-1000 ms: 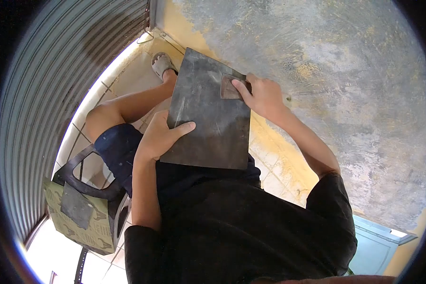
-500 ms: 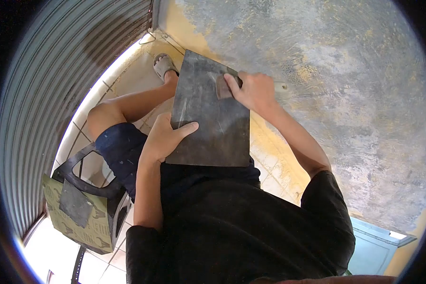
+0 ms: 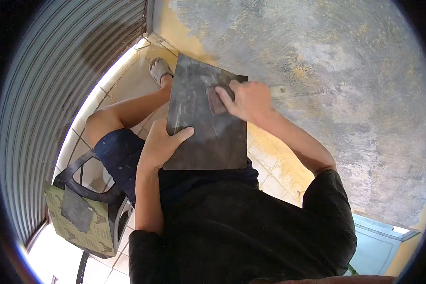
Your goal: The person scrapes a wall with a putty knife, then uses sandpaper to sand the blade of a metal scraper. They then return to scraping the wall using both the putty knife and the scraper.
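A dark, stiff rectangular sheet (image 3: 203,142) with pale scuff marks lies over my lap, its upper right corner bent. My left hand (image 3: 162,144) grips its left edge, thumb on top and the other fingers hidden underneath. On the upper right part of the sheet, my right hand (image 3: 247,100) holds a small reddish-brown flat piece (image 3: 216,102) pressed against the surface, fingers closed on its right side.
To the left stands a black plastic chair or stool (image 3: 91,189) with a green patterned sheet (image 3: 92,225) and a grey piece on it. A corrugated shutter (image 3: 47,104) rises at the left, a patchy grey wall (image 3: 336,118) at the right.
My right hand and the small piece have slid slightly left and down over the sheet. The sheet and my left hand have shifted a little left and down in view.
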The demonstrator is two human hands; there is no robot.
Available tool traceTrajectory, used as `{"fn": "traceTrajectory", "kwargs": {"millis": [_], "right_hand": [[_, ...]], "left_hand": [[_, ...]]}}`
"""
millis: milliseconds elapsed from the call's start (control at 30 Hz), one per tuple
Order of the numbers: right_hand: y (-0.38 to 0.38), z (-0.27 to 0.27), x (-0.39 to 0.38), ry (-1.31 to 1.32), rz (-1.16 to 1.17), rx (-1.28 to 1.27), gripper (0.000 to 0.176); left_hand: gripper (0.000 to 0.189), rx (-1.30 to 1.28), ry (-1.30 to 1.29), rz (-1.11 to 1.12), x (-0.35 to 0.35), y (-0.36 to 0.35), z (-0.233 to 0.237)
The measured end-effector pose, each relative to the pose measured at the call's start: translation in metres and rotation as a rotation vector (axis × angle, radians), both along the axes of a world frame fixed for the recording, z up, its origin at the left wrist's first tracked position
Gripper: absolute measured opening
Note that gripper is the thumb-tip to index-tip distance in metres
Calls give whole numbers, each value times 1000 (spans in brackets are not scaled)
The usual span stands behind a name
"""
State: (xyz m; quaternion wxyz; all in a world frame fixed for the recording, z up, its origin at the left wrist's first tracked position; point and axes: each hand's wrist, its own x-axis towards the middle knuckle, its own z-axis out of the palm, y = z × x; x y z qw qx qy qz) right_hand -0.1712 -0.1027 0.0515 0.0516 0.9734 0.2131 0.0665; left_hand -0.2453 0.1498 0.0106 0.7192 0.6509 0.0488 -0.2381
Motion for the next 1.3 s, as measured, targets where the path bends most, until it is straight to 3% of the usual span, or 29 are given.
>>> {"fn": "traceTrajectory", "kwargs": {"millis": [33, 267, 333, 400, 600, 733, 933, 1067, 1300], "right_hand": [[-4, -4, 11, -41, -34, 19, 50], [-1, -3, -3, -62, -16, 28, 52], [-4, -9, 13, -83, -57, 42, 52], [-5, -11, 14, -106, -90, 60, 52], [4, -8, -20, -22, 51, 54, 50], [-2, -14, 12, -175, -70, 115, 49], [2, -3, -26, -29, 21, 58, 49], [-5, -14, 5, -99, -111, 77, 50], [-1, -9, -28, -34, -73, 82, 48]], "left_hand": [[49, -40, 46, -12, -1, -1, -2], [47, 28, 32, -7, -1, -3, 6], [35, 84, -80, 46, -4, -7, -4], [35, 71, -111, 54, -7, -6, -10], [35, 61, -115, 65, -5, -5, -17], [36, 34, -88, 67, -6, -8, -9], [36, 39, -136, 74, -4, -7, -15], [37, 58, -99, 67, -6, -8, -7], [38, 95, -110, 69, -5, -7, -1]]}}
